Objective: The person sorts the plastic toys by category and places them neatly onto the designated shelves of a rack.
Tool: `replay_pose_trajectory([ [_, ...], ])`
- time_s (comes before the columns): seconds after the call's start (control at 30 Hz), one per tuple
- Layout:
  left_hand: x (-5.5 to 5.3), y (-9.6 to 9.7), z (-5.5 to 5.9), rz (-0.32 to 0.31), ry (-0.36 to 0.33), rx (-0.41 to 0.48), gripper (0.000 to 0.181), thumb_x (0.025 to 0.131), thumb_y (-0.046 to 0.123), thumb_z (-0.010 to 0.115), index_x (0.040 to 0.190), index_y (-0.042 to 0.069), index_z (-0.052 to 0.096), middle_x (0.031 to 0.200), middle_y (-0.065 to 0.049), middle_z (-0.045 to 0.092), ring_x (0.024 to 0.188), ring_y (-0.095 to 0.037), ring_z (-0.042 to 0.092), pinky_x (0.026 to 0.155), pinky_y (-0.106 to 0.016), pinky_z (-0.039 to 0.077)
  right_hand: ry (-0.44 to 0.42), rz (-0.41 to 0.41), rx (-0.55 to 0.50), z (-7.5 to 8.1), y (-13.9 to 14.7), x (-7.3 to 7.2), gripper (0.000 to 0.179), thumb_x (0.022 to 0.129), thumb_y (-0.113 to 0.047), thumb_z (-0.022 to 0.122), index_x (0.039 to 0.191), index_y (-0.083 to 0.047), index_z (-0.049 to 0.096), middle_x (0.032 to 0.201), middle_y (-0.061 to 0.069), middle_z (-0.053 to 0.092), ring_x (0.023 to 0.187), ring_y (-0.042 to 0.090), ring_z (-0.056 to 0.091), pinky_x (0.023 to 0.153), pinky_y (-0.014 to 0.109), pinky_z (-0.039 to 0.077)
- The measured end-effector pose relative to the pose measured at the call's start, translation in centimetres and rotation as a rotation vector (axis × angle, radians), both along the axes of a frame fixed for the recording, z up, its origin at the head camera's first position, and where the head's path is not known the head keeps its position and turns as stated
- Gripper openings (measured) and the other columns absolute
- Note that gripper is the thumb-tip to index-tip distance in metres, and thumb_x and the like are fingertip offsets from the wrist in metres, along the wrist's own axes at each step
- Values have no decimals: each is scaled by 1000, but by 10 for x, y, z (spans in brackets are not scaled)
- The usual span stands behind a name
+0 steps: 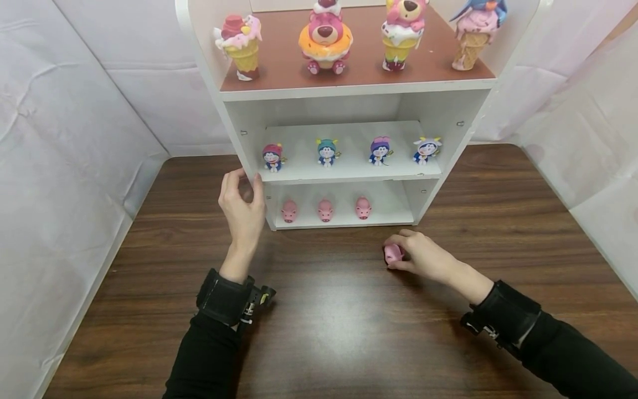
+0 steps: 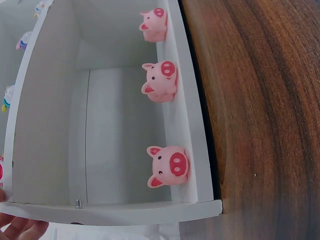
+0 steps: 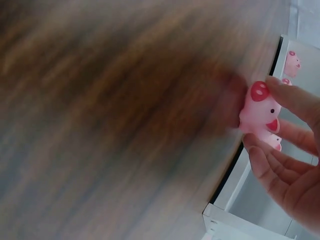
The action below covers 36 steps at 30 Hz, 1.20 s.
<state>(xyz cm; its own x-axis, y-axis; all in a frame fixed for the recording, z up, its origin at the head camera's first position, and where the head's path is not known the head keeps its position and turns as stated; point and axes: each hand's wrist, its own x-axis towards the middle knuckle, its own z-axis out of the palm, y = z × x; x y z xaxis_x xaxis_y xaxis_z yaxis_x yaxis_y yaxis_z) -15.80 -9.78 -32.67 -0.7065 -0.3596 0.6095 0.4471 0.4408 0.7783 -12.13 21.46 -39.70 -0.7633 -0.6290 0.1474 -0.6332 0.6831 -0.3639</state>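
My right hand [image 1: 423,256] holds a pink pig figurine [image 1: 393,254] between thumb and fingers, in front of the shelf's lower right corner. In the right wrist view the pig figurine [image 3: 260,107] shows its red snout and one dark eye. My left hand [image 1: 242,208] grips the left side panel of the white shelf unit [image 1: 349,180], thumb at its front edge; fingertips [image 2: 31,229] show there in the left wrist view. On the bottom shelf three more pink pigs stand in a row: left [image 1: 289,211], middle [image 1: 325,210] and right [image 1: 363,208].
On the middle shelf stand several small blue-and-white figurines [image 1: 327,152] in coloured hats. Larger ice-cream and bear figurines [image 1: 325,41] line the brown top shelf. The unit stands on a dark wooden table [image 1: 319,332], with white sheeting [image 1: 65,166] on both sides.
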Motion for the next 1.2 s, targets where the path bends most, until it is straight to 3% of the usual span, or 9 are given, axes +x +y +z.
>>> replay_pose_trajectory([
  [0.2,2,1,2,3,5,-1,14,81,-5,54,92,-13,57,89,-21,54,88,-26,54,71,-33,53,-12,-83,21,1,-3,4,35,68,-19,76,96,-4,62,91,9,58,78,18,54,61,30,47],
  [0.3,-6,-4,-8,8,3,-4,15,82,-2,55,94,-12,57,90,-20,54,88,-24,54,71,-32,53,7,-98,40,2,-3,6,41,66,-22,77,99,-4,62,97,9,57,85,19,54,66,34,49],
  [0.43,-15,-9,-20,16,-2,-13,16,82,-2,55,95,-12,57,92,-20,54,89,-24,54,71,-32,53,41,-68,40,2,-5,6,46,61,-21,80,100,-2,63,99,10,56,92,22,53,73,36,49],
  [0.8,-15,-9,-21,1,12,-13,18,83,3,57,96,-9,58,92,-17,55,89,-21,54,69,-27,53,53,-3,38,-1,-7,5,41,58,-2,79,94,4,62,94,11,56,89,24,54,75,36,49],
  [1.2,-15,-10,-21,-3,23,-20,18,83,4,56,96,-8,59,92,-17,55,88,-20,55,68,-26,53,69,9,43,8,-9,-4,33,59,2,76,88,3,61,87,9,56,82,21,55,70,33,49],
])
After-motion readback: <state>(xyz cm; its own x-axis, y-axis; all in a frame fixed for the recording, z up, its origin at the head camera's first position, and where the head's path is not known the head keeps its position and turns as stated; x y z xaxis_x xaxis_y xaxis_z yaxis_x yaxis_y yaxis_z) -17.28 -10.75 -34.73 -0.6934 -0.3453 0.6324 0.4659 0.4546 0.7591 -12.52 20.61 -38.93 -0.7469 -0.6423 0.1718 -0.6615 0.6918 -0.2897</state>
